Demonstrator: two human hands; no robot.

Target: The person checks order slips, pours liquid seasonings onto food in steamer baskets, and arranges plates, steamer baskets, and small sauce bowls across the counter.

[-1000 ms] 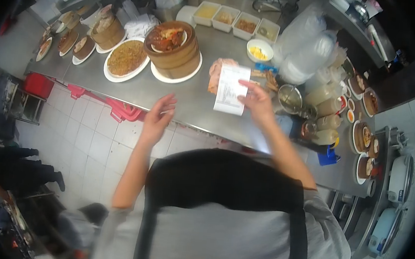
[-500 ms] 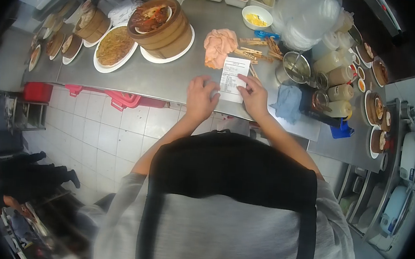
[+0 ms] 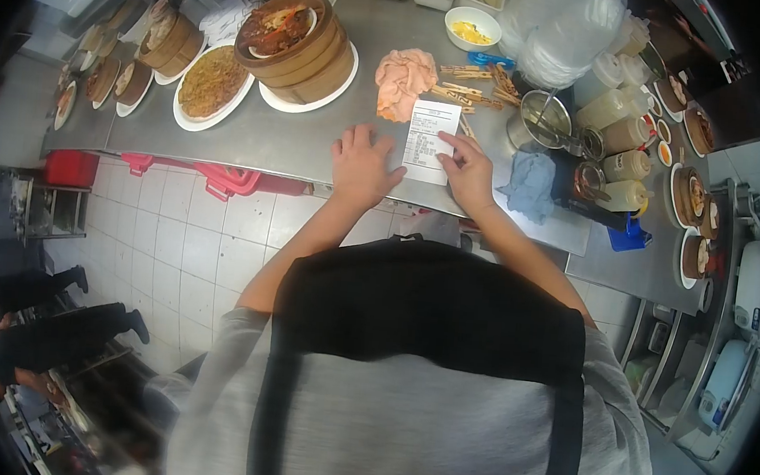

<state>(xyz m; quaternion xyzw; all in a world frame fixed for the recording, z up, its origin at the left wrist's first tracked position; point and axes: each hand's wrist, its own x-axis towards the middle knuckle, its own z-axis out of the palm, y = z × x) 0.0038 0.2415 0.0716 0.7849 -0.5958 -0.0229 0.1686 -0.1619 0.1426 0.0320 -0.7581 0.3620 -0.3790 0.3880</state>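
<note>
Beyond the receipt (image 3: 425,143), pink cloth (image 3: 406,81)

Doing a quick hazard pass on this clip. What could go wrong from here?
1. The receipt lies near the front edge of the counter, with the right hand at its right side; let go, it might slide off.
2. Its top is right by the orange cloth. If that is damp (can't tell), the print could smudge.
3. The metal pot stands beyond the right hand; a wide sweep could knock it.
</note>
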